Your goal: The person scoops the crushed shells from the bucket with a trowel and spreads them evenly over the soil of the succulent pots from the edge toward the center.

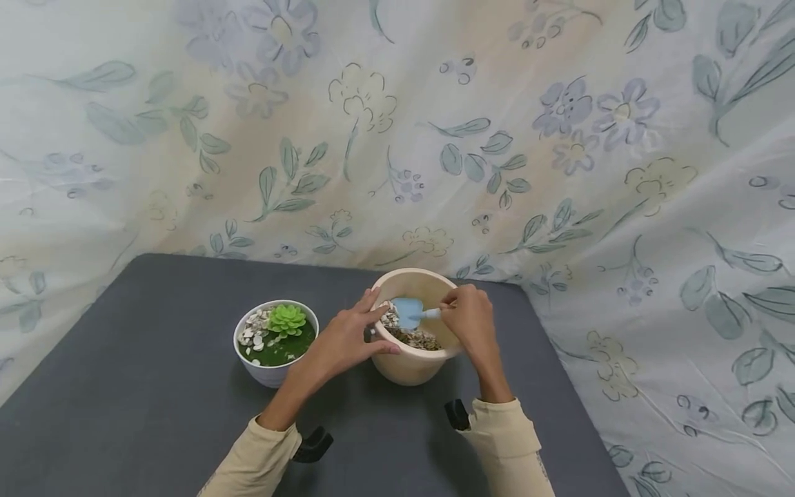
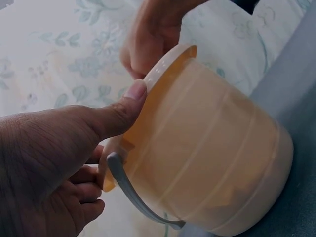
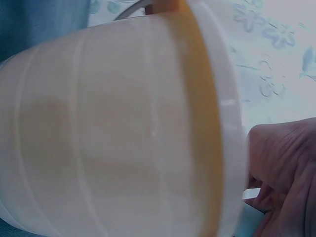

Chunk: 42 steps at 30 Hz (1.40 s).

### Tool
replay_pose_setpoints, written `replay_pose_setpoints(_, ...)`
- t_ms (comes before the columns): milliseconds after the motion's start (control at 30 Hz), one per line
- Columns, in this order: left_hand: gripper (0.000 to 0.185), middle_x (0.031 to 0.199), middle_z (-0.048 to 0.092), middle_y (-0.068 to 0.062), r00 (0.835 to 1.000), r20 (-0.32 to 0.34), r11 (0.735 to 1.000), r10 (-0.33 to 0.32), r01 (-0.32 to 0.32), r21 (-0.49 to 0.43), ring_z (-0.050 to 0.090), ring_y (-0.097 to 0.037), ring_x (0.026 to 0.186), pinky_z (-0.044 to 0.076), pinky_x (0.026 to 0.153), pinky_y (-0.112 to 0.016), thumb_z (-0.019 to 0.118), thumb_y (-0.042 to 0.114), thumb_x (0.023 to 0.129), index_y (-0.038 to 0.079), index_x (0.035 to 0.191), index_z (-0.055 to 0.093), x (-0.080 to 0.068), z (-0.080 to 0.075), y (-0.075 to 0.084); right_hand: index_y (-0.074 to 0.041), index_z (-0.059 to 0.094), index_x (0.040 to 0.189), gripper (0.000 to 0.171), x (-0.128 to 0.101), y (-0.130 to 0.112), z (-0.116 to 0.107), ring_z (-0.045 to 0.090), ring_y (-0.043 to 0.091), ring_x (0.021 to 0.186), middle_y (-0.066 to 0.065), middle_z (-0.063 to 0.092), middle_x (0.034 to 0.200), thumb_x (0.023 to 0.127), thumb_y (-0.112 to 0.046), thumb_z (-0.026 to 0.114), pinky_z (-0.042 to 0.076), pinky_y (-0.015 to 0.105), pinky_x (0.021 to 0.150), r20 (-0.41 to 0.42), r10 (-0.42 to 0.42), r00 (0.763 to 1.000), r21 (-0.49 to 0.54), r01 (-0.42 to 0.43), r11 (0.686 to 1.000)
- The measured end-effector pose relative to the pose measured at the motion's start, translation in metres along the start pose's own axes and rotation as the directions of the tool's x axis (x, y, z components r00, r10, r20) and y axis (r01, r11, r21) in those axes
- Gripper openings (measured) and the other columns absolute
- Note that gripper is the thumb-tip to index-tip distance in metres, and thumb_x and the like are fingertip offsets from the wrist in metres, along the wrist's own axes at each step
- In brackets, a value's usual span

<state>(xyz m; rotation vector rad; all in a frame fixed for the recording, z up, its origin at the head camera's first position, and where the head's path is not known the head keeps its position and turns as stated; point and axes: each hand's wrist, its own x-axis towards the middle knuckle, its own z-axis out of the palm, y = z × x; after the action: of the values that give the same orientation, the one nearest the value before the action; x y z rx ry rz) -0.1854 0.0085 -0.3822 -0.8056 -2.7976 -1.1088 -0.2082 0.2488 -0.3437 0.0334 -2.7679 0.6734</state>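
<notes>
A cream plastic bucket (image 1: 415,366) with a grey wire handle (image 2: 136,195) stands on the dark grey table (image 1: 155,414), with pebbles (image 1: 415,336) inside. My left hand (image 1: 348,342) grips its left rim, thumb (image 2: 121,111) pressed on the edge. My right hand (image 1: 472,321) pinches the handle of a small light-blue scoop (image 1: 408,310), whose blade sits over the pebbles inside the bucket. In the right wrist view the bucket wall (image 3: 113,128) fills the frame, with my right hand's fingers (image 3: 281,173) just past the rim.
A white bowl (image 1: 267,373) left of the bucket holds green moss, white stones and a green succulent (image 1: 286,319). A floral cloth (image 1: 397,124) hangs behind and drapes to the right of the table.
</notes>
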Motion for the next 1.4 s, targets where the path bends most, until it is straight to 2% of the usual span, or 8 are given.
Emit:
replay_pose_setpoints(133,0.086,0.173,0.026,-0.014,1.0,-0.006,1.0,0.005,-0.005,-0.011,0.028,-0.039,0.16,0.039,0.118,-0.068,0.083,0.049,0.085,0.007,0.154,0.052,-0.001,0.001,-0.001,-0.002,0.084,0.098,0.013,-0.005,0.001,-0.01,0.073,0.031,0.079,0.018,0.081,0.099,0.092,-0.007,0.075,0.058,0.046,0.071,-0.008,0.066,0.998,0.06,-0.066,0.996)
replay_pose_setpoints(200,0.087,0.173,0.026,-0.015,1.0,-0.014,1.0,0.015,-0.015,-0.005,0.027,-0.039,0.16,0.04,0.117,-0.067,0.083,0.049,0.085,0.007,0.154,0.052,-0.001,0.002,-0.002,-0.002,0.084,0.102,0.015,-0.008,0.003,-0.016,0.075,0.034,0.086,0.019,0.081,0.103,0.094,-0.009,0.074,0.058,0.047,0.073,-0.01,0.089,0.996,0.081,-0.088,0.993)
replay_pose_setpoints(533,0.09,0.175,0.023,-0.013,0.999,-0.035,0.999,0.023,-0.025,-0.049,0.027,-0.04,0.16,0.042,0.118,-0.063,0.083,0.05,0.086,0.006,0.156,0.049,-0.002,0.005,-0.007,-0.003,0.083,0.106,0.02,-0.023,0.015,-0.045,0.074,0.034,0.091,0.021,0.079,0.11,0.098,-0.017,0.071,0.051,0.029,0.063,-0.005,0.176,0.984,0.118,-0.174,0.978)
replay_pose_setpoints(700,0.092,0.175,0.023,-0.013,0.999,-0.033,0.999,0.036,-0.037,-0.035,0.027,-0.039,0.16,0.042,0.118,-0.062,0.082,0.051,0.087,0.003,0.157,0.046,-0.003,0.004,-0.006,-0.001,0.081,0.11,0.021,-0.029,0.015,-0.061,0.07,0.033,0.087,0.026,0.076,0.116,0.1,-0.016,0.069,0.047,0.028,0.063,0.017,0.189,0.982,0.116,-0.19,0.975)
replay_pose_setpoints(867,0.092,0.174,0.024,-0.015,0.998,-0.037,0.999,0.049,-0.05,-0.021,0.027,-0.04,0.16,0.04,0.12,-0.063,0.08,0.051,0.089,0.002,0.158,0.044,-0.005,0.004,-0.005,-0.001,0.081,0.11,0.021,-0.035,0.013,-0.072,0.07,0.035,0.094,0.026,0.075,0.118,0.1,-0.016,0.069,0.051,0.032,0.069,0.029,0.196,0.98,0.119,-0.198,0.973)
replay_pose_setpoints(967,0.091,0.174,0.025,-0.017,0.997,-0.048,0.998,0.055,-0.056,-0.018,0.028,-0.042,0.16,0.038,0.121,-0.063,0.079,0.05,0.09,0.004,0.16,0.041,-0.008,0.0,-0.005,-0.001,0.081,0.111,0.022,-0.038,0.011,-0.076,0.069,0.037,0.099,0.026,0.075,0.119,0.1,-0.016,0.069,0.053,0.034,0.071,0.04,0.198,0.979,0.119,-0.202,0.972)
replay_pose_setpoints(1133,0.087,0.172,0.029,-0.017,0.994,-0.091,0.998,0.06,-0.061,-0.011,0.03,-0.043,0.159,0.039,0.12,-0.065,0.079,0.047,0.091,0.008,0.16,0.043,-0.013,-0.014,-0.004,-0.001,0.08,0.112,0.023,-0.04,0.007,-0.081,0.068,0.038,0.103,0.026,0.074,0.12,0.1,-0.016,0.068,0.05,0.03,0.068,0.036,0.207,0.978,0.119,-0.21,0.97)
replay_pose_setpoints(1400,0.086,0.171,0.033,-0.017,0.992,-0.128,1.0,0.001,-0.001,-0.001,0.031,-0.044,0.158,0.033,0.123,-0.067,0.08,0.046,0.09,0.009,0.159,0.046,-0.024,-0.029,-0.013,-0.001,0.081,0.108,0.021,-0.041,-0.001,-0.081,0.068,0.038,0.104,0.024,0.076,0.115,0.099,-0.016,0.07,0.049,0.029,0.07,0.027,0.202,0.979,0.138,-0.204,0.969)
